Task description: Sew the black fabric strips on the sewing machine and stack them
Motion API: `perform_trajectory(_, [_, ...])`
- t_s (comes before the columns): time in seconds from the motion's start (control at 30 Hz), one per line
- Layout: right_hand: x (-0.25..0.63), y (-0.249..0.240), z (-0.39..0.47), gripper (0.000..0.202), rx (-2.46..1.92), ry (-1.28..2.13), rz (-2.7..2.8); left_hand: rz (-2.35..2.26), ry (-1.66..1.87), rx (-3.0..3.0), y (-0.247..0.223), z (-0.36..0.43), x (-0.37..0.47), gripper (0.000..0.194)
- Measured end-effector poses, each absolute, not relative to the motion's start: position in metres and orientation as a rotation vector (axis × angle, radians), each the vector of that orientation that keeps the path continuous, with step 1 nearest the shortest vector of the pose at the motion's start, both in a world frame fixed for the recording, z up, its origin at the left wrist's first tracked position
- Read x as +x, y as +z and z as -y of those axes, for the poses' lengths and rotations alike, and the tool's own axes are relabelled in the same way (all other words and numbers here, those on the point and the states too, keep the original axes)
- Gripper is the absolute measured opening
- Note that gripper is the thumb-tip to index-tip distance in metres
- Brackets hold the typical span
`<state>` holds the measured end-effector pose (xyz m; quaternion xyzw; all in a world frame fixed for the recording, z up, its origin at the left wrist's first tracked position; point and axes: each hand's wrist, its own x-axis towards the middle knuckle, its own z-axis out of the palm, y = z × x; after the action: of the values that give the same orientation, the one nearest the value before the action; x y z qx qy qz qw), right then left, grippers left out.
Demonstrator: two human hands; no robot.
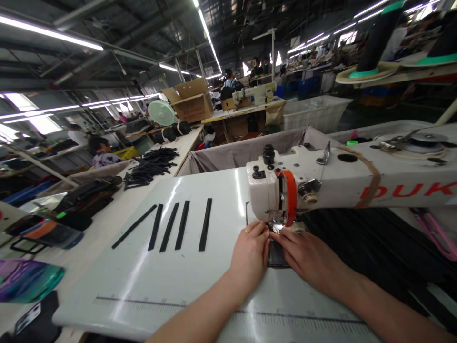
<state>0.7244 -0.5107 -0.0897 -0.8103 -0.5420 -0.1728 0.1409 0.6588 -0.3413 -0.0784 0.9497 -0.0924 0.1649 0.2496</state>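
The machine [332, 171] is smooth and white, with red letters, a curved orange guard [292, 197] and a brown band [373, 183] around its arm. Beneath its head spreads a pale, glossy table [135, 281], marked with a ruled scale on the near side. Left of the machine, 5 strips [205, 225] lie flat, narrow, straight and black; farther left and behind it sits a tangled black heap [153, 166], too jumbled to count. Above the machine's arm, at right, stand 2 black cones [374, 43] with green bases.

1 cloth [277, 256] lies just under the machine's needle area, dark, flat and slightly shiny, with a straight near edge. The left hand [252, 250] and right hand [305, 252] press down there, fingertips close together; I cannot tell whether either pinches it.
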Motion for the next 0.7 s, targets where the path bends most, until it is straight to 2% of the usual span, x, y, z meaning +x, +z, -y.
perform_trajectory(0.7, [0.7234,-0.0904,0.5120,0.037,-2.312,-0.456,1.521,0.309,0.471,2.612,-0.0811,0.3410,0.6575,0.021])
